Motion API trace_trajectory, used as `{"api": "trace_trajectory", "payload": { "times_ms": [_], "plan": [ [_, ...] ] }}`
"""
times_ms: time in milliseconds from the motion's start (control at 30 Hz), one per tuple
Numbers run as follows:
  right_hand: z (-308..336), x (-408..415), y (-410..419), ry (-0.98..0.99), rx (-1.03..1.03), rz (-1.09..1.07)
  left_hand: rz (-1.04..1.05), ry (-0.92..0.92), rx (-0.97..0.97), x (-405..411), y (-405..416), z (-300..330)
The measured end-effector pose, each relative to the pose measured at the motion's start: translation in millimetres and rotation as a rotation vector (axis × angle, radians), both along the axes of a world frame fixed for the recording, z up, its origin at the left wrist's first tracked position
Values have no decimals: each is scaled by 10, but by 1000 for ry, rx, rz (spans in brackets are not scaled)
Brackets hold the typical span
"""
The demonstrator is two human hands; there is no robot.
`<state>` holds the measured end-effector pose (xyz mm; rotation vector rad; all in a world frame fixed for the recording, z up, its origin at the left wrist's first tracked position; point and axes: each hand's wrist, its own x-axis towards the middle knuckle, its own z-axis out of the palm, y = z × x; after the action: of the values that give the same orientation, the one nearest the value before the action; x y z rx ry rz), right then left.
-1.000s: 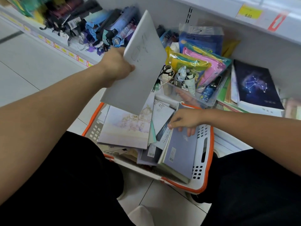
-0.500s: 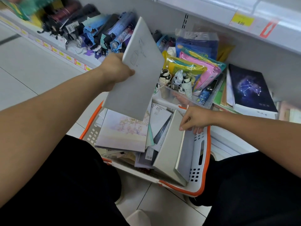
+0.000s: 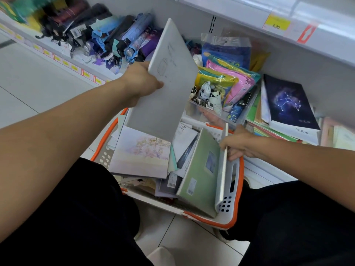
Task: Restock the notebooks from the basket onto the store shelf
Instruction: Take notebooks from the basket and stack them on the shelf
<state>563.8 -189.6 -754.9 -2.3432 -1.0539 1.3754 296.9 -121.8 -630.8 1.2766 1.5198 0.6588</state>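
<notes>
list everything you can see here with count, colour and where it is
basket: one, white with orange rim, on the floor between the knees
grey notebook: one, pale grey, held up above the basket
thin notebook: one, pale, stood on edge at the basket's right side
green notebook: one, leaning in the basket
pastel notebook: one, lilac and pink, on the basket's pile
constellation notebook: one, dark blue, atop a stack on the shelf
umbrellas: many, black, blue, purple, on the shelf at left
packets: several, yellow, pink, blue, at the shelf's back
price tag: one, yellow, on the upper shelf edge
left hand: grips the grey notebook
right hand: pinches the thin notebook
</notes>
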Motion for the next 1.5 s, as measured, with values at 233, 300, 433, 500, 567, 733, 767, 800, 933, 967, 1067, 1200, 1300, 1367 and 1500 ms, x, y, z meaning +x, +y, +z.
{"api": "trace_trajectory", "payload": {
  "times_ms": [233, 300, 433, 500, 567, 733, 767, 800, 933, 967, 1067, 1200, 1300, 1367, 1500],
  "plan": [
    [396, -38, 258, -39, 134, -8, 98, -43, 7, -41, 74, -4],
    [781, -3, 454, 55, 245, -26, 131, -28, 41, -99, 125, -3],
    [1366, 23, 587, 527, 447, -16, 187, -59, 25, -202, 211, -3],
    [1443, -62, 613, 701, 488, -29, 189, -162, -18, -247, 225, -7],
    [1376, -140, 684, 785, 513, -103, 173, -311, -77, -285, 229, -7],
    [1184, -288, 831, 797, 531, -312, 94, -612, -205, -269, 135, 102],
    [1159, -302, 840, 803, 522, -334, 57, -635, -204, -253, 124, 112],
    [1150, -322, 843, 817, 517, -338, 17, -644, -188, -227, 106, 123],
    [1254, -390, 817, 874, 578, -283, -89, -622, -142, -143, 47, 171],
    [1302, -387, 805, 873, 593, -267, -96, -617, -129, -139, 52, 186],
    [1473, -328, 731, 928, 534, -167, -81, -665, -62, -161, 99, 264],
    [1635, -270, 590, 953, 443, 6, -81, -733, -13, -189, 128, 394],
    [1737, -266, 503, 907, 527, 101, -113, -769, 28, -243, 105, 507],
    [1833, -274, 455, 868, 683, 148, -104, -753, 87, -275, 92, 596],
    [2100, -267, 526, 777, 1030, -59, -130, -643, 188, -106, 291, 892]
  ]
}}
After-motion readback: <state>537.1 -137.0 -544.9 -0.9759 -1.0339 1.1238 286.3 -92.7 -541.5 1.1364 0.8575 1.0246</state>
